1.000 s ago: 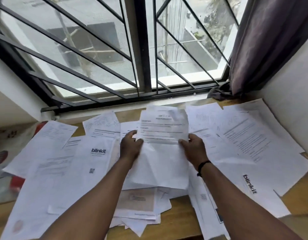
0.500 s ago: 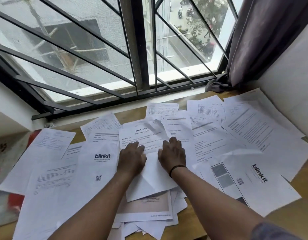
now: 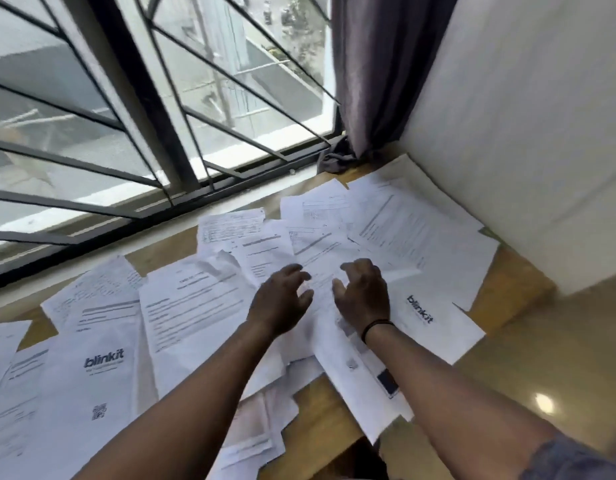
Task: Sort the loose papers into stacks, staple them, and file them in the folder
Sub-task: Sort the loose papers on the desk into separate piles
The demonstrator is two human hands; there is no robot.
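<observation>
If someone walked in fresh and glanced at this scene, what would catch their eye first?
Probably the spread of loose papers covering the wooden table under the barred window, two of them printed with a blinkit logo. Next, the left hand and right hand in the middle, fingers loosely curled just above the sheets, holding nothing. A dark curtain hangs in the far right corner.

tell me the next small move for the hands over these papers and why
Probably lower both hands and take one sheet. The left hand and right hand hover with curled fingers, holding nothing, over the loose papers, which lie scattered and overlapping on the wooden desk, with no stacks formed.
</observation>
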